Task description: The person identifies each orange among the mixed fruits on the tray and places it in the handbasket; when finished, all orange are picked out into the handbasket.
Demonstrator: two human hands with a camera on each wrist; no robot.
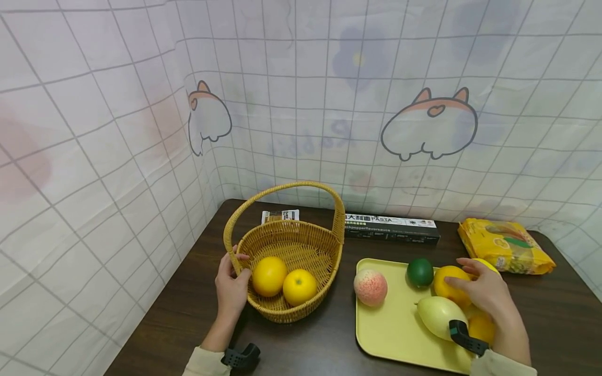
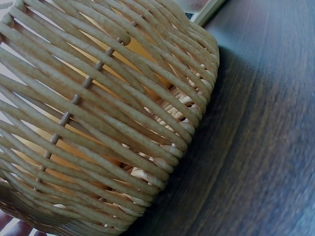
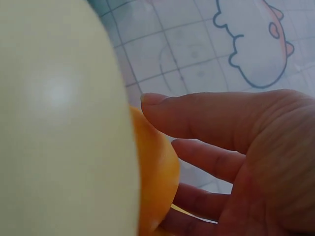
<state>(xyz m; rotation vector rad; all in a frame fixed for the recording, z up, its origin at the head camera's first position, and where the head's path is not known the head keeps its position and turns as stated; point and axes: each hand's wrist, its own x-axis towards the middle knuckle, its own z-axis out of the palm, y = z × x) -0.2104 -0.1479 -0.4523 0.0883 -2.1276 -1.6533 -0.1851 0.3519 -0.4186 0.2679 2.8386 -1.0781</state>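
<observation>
My left hand [image 1: 232,287] grips the left side of a wicker basket [image 1: 291,317], where the handle meets the rim. Two oranges, one on the left [image 1: 269,276] and one on the right [image 1: 300,287], lie in the basket. In the left wrist view the woven wall [image 2: 98,98] fills most of the picture. At the right, my right hand [image 1: 491,292] holds an orange [image 1: 449,284] on a yellow tray [image 1: 381,334], its thumb and fingers around the fruit. A pale pear [image 1: 439,316] lies in front and looms large in the right wrist view.
On the tray are also a peach [image 1: 370,288], a dark green round fruit [image 1: 420,273] and another orange [image 1: 482,329]; a yellow fruit [image 1: 486,265] shows behind my right hand. Farther back stand a pasta box [image 1: 390,230], a yellow packet [image 1: 508,246] and a small packet [image 1: 280,215].
</observation>
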